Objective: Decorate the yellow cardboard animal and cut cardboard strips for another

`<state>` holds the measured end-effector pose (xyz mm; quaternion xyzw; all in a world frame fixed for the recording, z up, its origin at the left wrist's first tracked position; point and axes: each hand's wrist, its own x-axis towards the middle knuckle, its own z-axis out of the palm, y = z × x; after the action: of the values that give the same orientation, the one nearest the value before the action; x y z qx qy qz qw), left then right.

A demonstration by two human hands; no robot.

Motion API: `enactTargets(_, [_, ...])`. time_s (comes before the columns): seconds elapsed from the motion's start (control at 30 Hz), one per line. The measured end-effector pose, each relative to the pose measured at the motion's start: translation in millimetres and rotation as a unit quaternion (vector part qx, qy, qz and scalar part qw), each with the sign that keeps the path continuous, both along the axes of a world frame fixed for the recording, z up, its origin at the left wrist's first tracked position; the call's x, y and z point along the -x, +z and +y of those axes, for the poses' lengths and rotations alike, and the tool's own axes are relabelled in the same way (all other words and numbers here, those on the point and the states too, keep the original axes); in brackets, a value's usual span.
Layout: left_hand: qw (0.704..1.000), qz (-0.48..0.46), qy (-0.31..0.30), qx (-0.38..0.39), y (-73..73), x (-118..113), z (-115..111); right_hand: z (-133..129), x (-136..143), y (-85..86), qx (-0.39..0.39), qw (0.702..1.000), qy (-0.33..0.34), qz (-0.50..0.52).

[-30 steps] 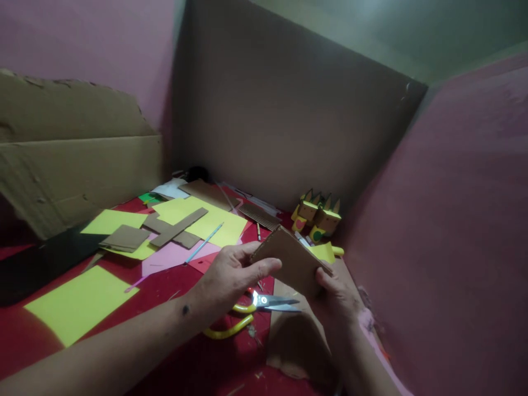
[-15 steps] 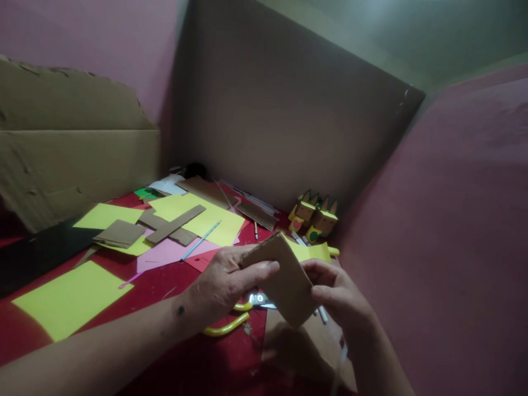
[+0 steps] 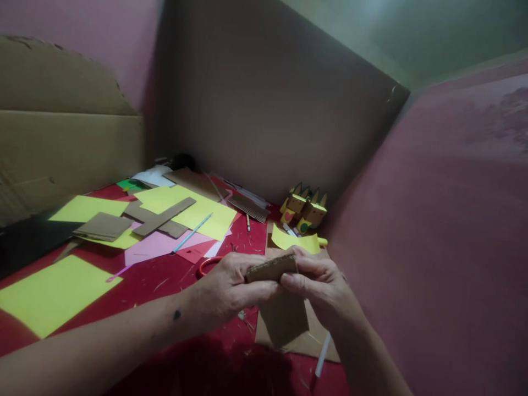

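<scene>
Both hands hold one piece of cardboard (image 3: 284,319) in front of me, its upper end bent over toward me and its lower part hanging down. My left hand (image 3: 241,283) grips the bent end from the left, thumb along the lower side of the fold. From the right, my right hand (image 3: 317,278) pinches the same end, thumb in front and fingers behind. Below lies a larger cardboard sheet (image 3: 297,352) on the red tabletop (image 3: 214,357). A red scissors handle (image 3: 204,265) shows partly behind my left hand.
Yellow paper sheets (image 3: 53,291), cardboard strips (image 3: 165,217), pink paper (image 3: 157,250) and a blue pencil (image 3: 192,234) spread across the left. Small cardboard figures (image 3: 307,212) stand at the back right near curled yellow paper (image 3: 295,241). A white stick (image 3: 322,355) lies front right. Walls bound the back and right.
The cardboard piece, flat and tilted before, now has its top folded over. My right hand has moved up and left to the fold. The view has shifted slightly.
</scene>
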<state>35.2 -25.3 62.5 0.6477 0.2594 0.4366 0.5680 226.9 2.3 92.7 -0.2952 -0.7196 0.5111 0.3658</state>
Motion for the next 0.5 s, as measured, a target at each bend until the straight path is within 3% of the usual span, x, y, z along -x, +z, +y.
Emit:
enactTargets(0.1, [1.000, -0.019, -0.004, -0.016, 4.4, -2, -1, -5, 1, 0.0, -0.018, 1.000, -0.002, 0.013])
enactTargets(0.23, [0.999, -0.034, 0.000, 0.021, 7.2, -2, -3, -10, -2, 0.9, -0.027, 0.999, -0.017, 0.010])
enactTargets(0.33, [0.998, -0.014, 0.054, 0.014, 2.4, 3, -7, -12, -5, 2.0, -0.022, 0.999, -0.038, 0.010])
enactTargets(0.43, [0.976, 0.018, 0.187, -0.106, -8.2, 9, -11, -13, -7, 1.3, 0.069, 0.997, -0.036, 0.016])
enactTargets(0.5, [0.947, 0.031, 0.234, -0.219, -15.7, 12, -13, -13, -6, -0.7, 0.126, 0.991, -0.030, 0.025])
